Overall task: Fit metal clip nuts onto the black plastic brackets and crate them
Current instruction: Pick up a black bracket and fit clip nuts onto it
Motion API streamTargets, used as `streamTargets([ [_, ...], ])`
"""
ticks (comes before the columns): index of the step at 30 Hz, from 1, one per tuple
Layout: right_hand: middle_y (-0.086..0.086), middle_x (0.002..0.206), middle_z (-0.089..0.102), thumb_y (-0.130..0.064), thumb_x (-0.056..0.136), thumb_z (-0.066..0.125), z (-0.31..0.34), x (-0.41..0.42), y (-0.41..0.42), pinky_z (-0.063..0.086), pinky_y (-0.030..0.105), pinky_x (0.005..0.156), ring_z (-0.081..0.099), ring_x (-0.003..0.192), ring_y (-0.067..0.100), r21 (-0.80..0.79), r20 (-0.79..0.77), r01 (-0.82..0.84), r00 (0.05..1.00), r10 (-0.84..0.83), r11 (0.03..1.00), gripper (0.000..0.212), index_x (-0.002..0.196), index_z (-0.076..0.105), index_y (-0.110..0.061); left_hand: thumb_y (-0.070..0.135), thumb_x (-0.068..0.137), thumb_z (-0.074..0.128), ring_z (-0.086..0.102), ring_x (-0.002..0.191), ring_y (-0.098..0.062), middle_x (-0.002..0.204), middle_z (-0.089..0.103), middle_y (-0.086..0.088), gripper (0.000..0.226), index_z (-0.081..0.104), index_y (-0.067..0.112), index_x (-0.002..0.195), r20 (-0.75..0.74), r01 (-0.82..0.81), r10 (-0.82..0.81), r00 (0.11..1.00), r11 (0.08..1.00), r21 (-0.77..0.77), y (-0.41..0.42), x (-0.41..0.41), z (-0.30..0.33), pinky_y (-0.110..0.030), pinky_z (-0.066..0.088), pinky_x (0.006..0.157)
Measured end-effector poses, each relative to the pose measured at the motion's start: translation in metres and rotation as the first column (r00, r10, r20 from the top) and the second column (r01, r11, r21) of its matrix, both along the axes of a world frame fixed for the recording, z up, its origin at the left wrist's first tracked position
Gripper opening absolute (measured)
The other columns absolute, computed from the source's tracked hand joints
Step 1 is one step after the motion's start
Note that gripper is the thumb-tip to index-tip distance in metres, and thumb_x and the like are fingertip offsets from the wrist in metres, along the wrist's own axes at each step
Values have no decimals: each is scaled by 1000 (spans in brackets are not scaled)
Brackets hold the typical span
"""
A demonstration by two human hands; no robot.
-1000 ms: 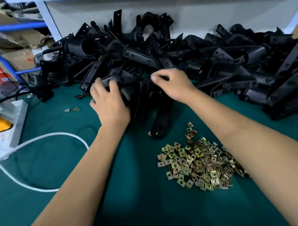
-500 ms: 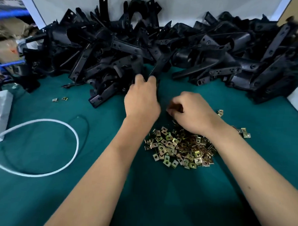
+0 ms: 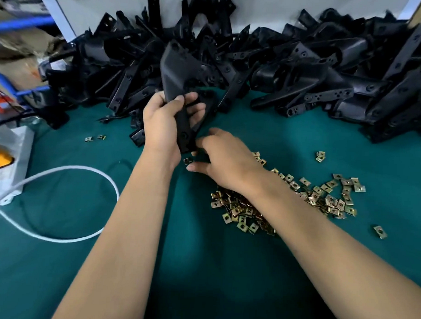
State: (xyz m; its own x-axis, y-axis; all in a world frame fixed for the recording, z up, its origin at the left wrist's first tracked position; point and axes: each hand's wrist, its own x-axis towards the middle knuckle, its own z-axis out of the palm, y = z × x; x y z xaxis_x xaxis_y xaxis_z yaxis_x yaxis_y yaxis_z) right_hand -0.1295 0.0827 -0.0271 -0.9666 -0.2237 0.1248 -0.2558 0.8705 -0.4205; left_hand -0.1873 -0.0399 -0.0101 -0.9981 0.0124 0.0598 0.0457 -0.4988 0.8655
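The left hand is gripping a black bracket upright, its long axis pointing away, lower end toward the right hand, which is pinching a clip nut just below that end, beside the nut pile.

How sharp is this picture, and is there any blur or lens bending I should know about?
Head view: the left hand and its black bracket are fairly sharp; the right hand is motion-smeared; the blue bars at far left are blurred; wide-angle distortion bows the edges; lighting is soft, without glare.
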Motion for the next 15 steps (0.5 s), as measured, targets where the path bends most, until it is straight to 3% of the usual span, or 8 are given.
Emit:
streamTargets([
  [5,0,107,57,-39,88,78,-5,-5,-8,47,37,79,61,103,29,-77,-32,-4,999,1,997,28,111,72,-24,-4,105,36,72,82,-26,94,74,-13,23,59,3,106,29,105,-109,994,987,125,-15,8,-5,-31,60,78],
  [8,4,111,58,-36,91,75,-3,-5,-9,47,37,79,60,99,28,-17,0,-29,1000,29,999,21,103,68,-20,-2,105,35,70,83,-24,97,71,-12,26,59,4,113,32,226,-237,971,953,201,-22,11,-3,-28,60,79],
  [11,4,99,60,-26,93,75,4,-5,4,49,37,75,62,89,28,64,25,-17,1000,16,998,20,88,57,-17,-3,103,37,67,78,-23,96,69,-13,21,57,4,110,29,290,-308,951,921,262,-27,13,-2,-26,59,73],
  [15,-6,80,65,-20,89,79,8,5,45,49,31,71,62,76,15,-34,29,79,997,-78,996,15,86,64,-19,-5,100,35,64,69,-24,90,68,-14,33,44,8,129,25,449,-455,890,885,121,-24,17,-6,-26,57,62],
])
